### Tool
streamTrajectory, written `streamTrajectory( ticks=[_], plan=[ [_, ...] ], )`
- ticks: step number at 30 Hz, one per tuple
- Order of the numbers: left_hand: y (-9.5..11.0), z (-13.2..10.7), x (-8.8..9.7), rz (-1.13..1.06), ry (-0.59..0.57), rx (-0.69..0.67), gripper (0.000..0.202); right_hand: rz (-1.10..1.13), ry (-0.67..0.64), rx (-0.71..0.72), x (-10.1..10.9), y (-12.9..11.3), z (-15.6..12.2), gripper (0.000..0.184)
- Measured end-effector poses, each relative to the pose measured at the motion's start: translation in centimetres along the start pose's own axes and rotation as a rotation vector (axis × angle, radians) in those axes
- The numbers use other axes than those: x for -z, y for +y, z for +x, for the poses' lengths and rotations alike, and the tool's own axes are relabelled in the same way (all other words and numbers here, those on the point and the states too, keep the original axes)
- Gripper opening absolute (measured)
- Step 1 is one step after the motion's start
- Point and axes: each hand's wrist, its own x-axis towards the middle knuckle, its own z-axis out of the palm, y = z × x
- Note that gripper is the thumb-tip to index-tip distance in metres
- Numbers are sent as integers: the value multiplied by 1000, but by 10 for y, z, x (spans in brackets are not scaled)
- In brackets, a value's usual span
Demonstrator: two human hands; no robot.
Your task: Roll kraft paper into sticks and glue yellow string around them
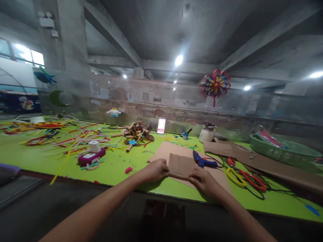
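Observation:
Both my hands rest on a small sheet of brown paper that lies on a larger brown cardboard sheet on the green table. The near edge of the paper is curled into a thin roll. My left hand is closed on the left end of that roll. At the right end, my right hand pinches it with fingers curled. A blue glue gun lies just beyond my right hand.
Red and yellow scissors and black cable lie to the right, with a green basket behind. On the left are a pink box with a white tape roll, strewn coloured strips, and a pile of paper rolls. A white kettle stands at the back.

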Motion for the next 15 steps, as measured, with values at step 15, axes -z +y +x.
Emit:
streamTrajectory(
  ticks=[15],
  plan=[
    [7, 3, 2, 56, 36, -83, 29, 20, -60, -49, 10, 2, 4, 28]
  ],
)
